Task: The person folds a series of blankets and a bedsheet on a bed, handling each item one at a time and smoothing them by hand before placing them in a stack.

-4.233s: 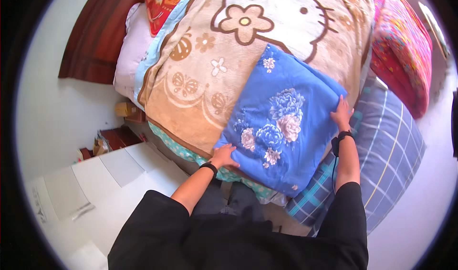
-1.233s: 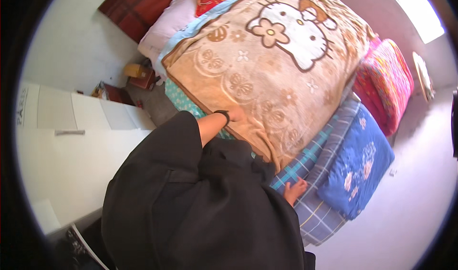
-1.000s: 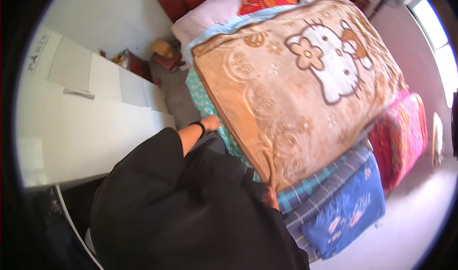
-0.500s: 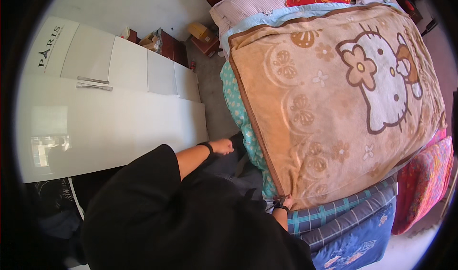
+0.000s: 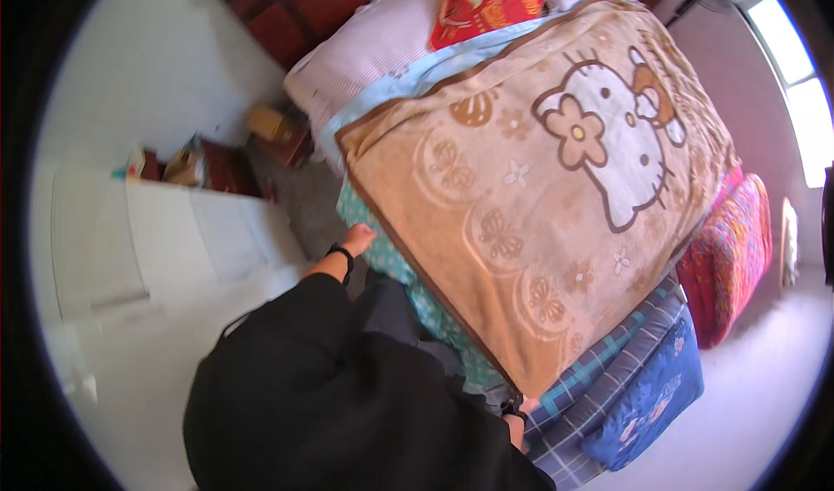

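A tan blanket (image 5: 434,204) with a brown border, butterfly prints and a large white cartoon cat lies spread over the bed. My right hand (image 5: 529,403) is at its near corner, fingers closed on the edge and partly hidden by it. My left hand (image 5: 359,237) is curled closed beside the blanket's left edge, over the teal flowered bedding (image 5: 414,291). Nothing shows in it; whether it touches the bedding I cannot tell. Both wrists have dark bands.
Folded plaid bedding (image 5: 599,361), a blue flowered cushion (image 5: 647,413) and a pink patterned quilt (image 5: 734,257) line the bed's foot. Pillows (image 5: 365,65) and a red cushion (image 5: 486,5) lie by the wooden headboard (image 5: 295,9). White glossy cabinets (image 5: 182,239) stand left.
My view has swung toward the headboard and window. My left hand has moved from above my leg to the bed's left side. The right hand stays at the blanket corner.
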`<state>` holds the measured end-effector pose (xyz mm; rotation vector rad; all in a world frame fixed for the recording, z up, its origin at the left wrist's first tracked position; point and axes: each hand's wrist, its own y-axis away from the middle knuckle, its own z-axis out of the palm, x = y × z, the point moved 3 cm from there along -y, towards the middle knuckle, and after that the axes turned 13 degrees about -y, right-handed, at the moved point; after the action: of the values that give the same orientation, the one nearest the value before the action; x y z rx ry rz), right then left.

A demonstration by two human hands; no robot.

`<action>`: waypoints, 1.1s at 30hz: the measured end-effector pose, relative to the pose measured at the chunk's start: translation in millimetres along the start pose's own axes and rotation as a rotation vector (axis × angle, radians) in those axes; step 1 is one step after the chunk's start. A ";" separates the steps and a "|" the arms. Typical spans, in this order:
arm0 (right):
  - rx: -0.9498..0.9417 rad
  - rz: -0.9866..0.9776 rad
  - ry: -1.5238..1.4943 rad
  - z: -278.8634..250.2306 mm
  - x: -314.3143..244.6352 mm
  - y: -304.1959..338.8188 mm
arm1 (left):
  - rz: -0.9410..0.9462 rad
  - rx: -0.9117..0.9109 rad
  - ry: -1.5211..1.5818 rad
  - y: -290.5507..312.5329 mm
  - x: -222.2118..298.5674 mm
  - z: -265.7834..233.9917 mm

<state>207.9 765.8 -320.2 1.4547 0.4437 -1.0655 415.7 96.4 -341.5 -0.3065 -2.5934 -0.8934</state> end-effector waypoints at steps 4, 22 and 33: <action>0.325 -0.012 -0.156 -37.1 -10.5 -5.4 | -0.137 0.040 0.054 -91.4 -4.9 -43.8; 0.472 -0.115 -0.758 217.4 -163.8 155.7 | -0.443 -0.127 0.785 -263.4 -10.5 -75.4; 0.155 -0.291 0.168 296.8 -163.2 165.1 | 0.275 0.433 0.413 -190.2 118.6 -245.0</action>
<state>152.9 506.7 -52.1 1.6592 0.7229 -1.2329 316.0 -195.1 -217.6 -0.3063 -2.2113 -0.2518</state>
